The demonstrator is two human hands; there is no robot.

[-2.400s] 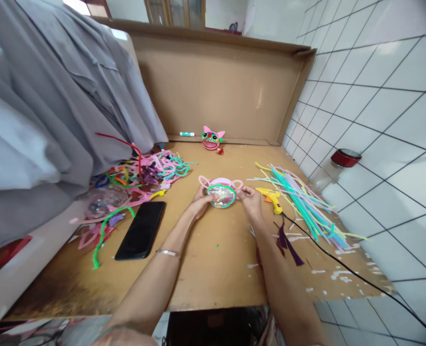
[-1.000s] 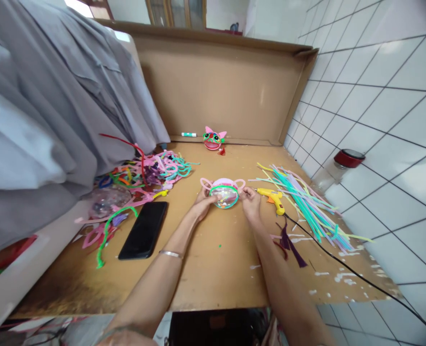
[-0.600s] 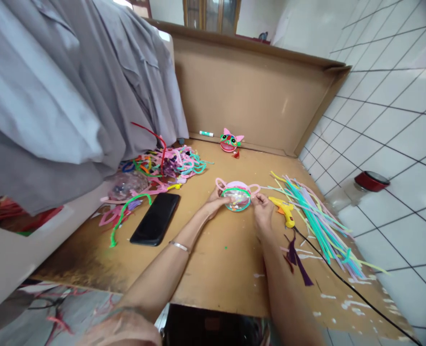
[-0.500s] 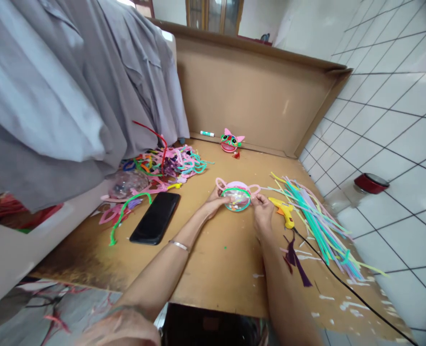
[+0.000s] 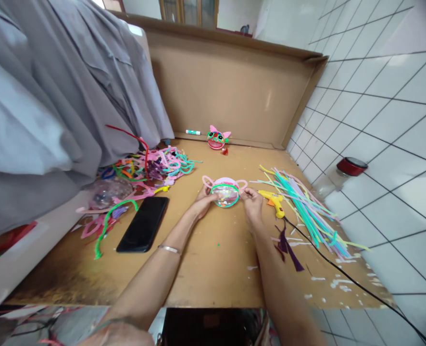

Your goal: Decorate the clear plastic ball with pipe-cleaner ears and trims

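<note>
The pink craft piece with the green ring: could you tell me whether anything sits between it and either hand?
Nothing visible does. The left hand and right hand both grip the craft piece at its sides.

Both hands pinch a round clear dome with green pipe-cleaner rim and pink ears [image 5: 225, 191] on the brown cardboard tabletop [image 5: 213, 259]: left hand [image 5: 202, 202] at its left edge, right hand [image 5: 252, 202] at its right. Yellow glue gun [image 5: 272, 200] just right of the right hand; black phone [image 5: 143, 230] lies left. Straight pastel pipe cleaners [image 5: 303, 206] far right.
</note>
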